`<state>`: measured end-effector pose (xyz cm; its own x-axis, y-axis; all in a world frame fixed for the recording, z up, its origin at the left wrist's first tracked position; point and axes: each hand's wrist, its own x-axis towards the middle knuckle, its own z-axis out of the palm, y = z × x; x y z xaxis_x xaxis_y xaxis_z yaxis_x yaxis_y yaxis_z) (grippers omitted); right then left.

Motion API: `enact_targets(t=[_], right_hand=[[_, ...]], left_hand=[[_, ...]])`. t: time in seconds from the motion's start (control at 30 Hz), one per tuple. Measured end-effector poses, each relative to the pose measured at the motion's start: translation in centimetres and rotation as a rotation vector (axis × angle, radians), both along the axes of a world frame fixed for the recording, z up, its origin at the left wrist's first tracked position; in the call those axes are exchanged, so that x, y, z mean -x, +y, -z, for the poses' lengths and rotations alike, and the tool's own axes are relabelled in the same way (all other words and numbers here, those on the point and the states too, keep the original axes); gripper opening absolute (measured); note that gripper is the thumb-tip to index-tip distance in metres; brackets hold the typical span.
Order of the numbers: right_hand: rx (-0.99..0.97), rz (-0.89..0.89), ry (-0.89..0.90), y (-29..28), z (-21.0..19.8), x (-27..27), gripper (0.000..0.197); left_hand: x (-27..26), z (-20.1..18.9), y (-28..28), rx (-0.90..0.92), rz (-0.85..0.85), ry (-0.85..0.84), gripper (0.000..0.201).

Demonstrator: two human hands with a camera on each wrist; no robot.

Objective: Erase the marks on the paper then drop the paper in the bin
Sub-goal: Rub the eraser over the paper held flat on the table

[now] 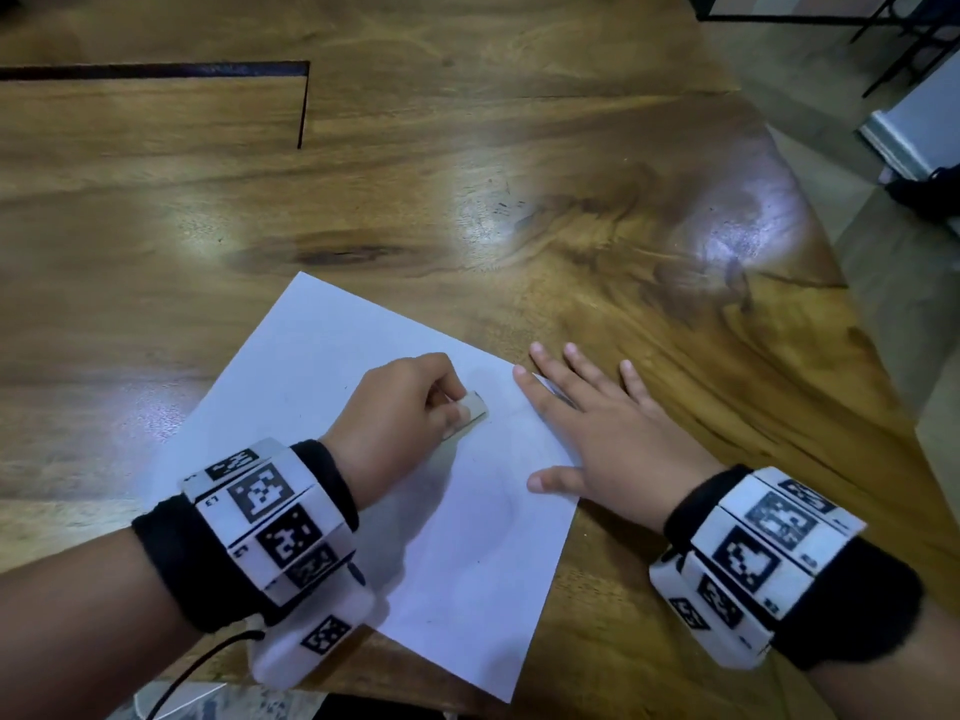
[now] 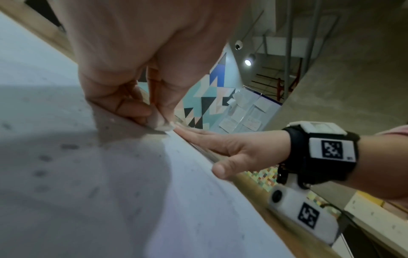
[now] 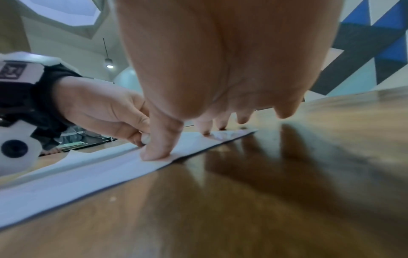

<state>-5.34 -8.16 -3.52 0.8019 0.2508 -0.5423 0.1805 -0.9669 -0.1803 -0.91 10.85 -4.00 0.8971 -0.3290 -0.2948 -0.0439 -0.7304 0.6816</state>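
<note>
A white sheet of paper [image 1: 322, 356] is being kept flat on the wooden desk [image 1: 467, 174], lying at an angle near the desk's front edge. A small white eraser [image 1: 475, 407] is being pinched by the left hand [image 1: 400, 413], whose fingers are curled round it; its lower edge is being pressed against the paper close to the sheet's right edge. In the left wrist view the eraser [image 2: 162, 124] is being seen as a pale block squeezed between the fingertips [image 2: 141, 111], touching the paper [image 2: 198, 200]. Small dark specks are being shown scattered over the sheet there; whether they are pencil marks or eraser crumbs cannot be told.

The right hand [image 1: 602, 439] is being laid palm down with fingers straight and spread apart, nothing being gripped. Its thumb and index finger are being rested on the paper's right edge, while the remaining fingers are being placed on the bare desk just beyond. In the right wrist view the thumb [image 3: 156, 150] is being pressed onto the paper [image 3: 77, 176] at its border, with the left hand [image 3: 103, 111] just behind it.

Black bands carrying white blocks with square printed markers are being worn on both wrists. Dark metal furniture legs [image 1: 893, 39] are being shown on the floor beyond the desk's far right corner.
</note>
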Motion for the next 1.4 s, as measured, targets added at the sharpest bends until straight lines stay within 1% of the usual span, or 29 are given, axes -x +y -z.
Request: enact_targets(t=[0.03,0.1,0.17,0.23,0.3,0.43,0.5,0.57,0.63,0.7,0.8,0.83,0.9,0.97,1.03,1.1,1.2,1.23,1.3,1.37,1.4], right_hand=[[-0.001,-0.004,0.007,0.0,0.0,0.0,0.093],[-0.007,-0.002,0.021,0.0,0.0,-0.1,0.093],[-0.013,0.006,0.028,0.1,-0.1,-0.1,0.094],[-0.013,0.012,0.033,0.2,-0.1,-0.1,0.094],[-0.005,0.014,0.037,0.3,-0.1,-0.1,0.094],[0.003,0.012,0.041,0.3,-0.2,-0.2,0.095],[0.005,0.005,0.041,0.3,-0.2,-0.2,0.095],[0.003,0.004,0.042,0.2,-0.2,-0.2,0.095],[0.001,0.001,0.040,0.1,-0.2,-0.2,0.095],[-0.003,0.003,0.043,0.1,-0.1,-0.2,0.095],[-0.009,0.007,0.043,0.1,-0.1,-0.2,0.095],[-0.009,0.007,0.044,0.1,-0.1,-0.2,0.095],[-0.005,0.004,0.048,0.2,-0.2,-0.2,0.095],[-0.002,0.002,0.052,0.2,-0.2,-0.2,0.095],[0.003,0.001,0.053,0.2,-0.2,-0.2,0.095],[0.010,-0.002,0.053,0.2,-0.2,-0.2,0.095],[0.013,-0.005,0.054,0.2,-0.2,-0.2,0.095],[0.012,-0.005,0.054,0.2,-0.2,-0.2,0.095],[0.012,-0.005,0.054,0.2,-0.2,-0.2,0.095],[0.008,-0.001,0.058,0.2,-0.2,-0.2,0.095],[0.009,-0.001,0.058,0.2,-0.2,-0.2,0.094]], left_hand=[[-0.3,-0.1,-0.1,0.007,-0.011,-0.002,0.003],[-1.6,-0.5,-0.3,-0.013,-0.014,-0.062,0.005],[-3.3,-0.8,-0.9,-0.053,0.022,-0.140,0.007],[-4.1,-1.0,-1.6,-0.075,0.073,-0.172,0.007],[-3.7,-1.1,-2.0,-0.096,0.133,-0.169,0.006],[-1.8,-1.0,-1.7,-0.128,0.319,-0.109,0.005],[-2.6,-1.1,-1.8,-0.119,0.320,-0.113,0.005],[-3.9,-1.1,-2.5,-0.118,0.281,-0.151,0.006],[-4.4,-1.1,-2.9,-0.115,0.283,-0.183,0.004],[-3.8,-1.2,-2.4,-0.132,0.358,-0.182,0.004],[-2.3,-1.3,-1.0,-0.221,0.554,-0.129,0.004],[-2.3,-1.3,-0.8,-0.236,0.576,-0.110,0.006],[-3.1,-1.4,-1.1,-0.217,0.516,-0.114,0.006],[-4.5,-1.3,-2.2,-0.175,0.421,-0.181,0.003],[-5.0,-1.1,-2.7,-0.154,0.407,-0.221,0.003],[-4.0,-1.1,-1.8,-0.155,0.482,-0.189,0.004],[-1.5,-1.0,0.3,-0.207,0.663,-0.105,0.010],[-1.2,-0.9,0.6,-0.221,0.672,-0.083,0.008],[-2.0,-0.9,-0.1,-0.201,0.598,-0.108,0.004],[-3.6,-0.9,-1.7,-0.174,0.490,-0.192,0.006],[-4.3,-1.0,-2.4,-0.170,0.463,-0.230,0.006]])
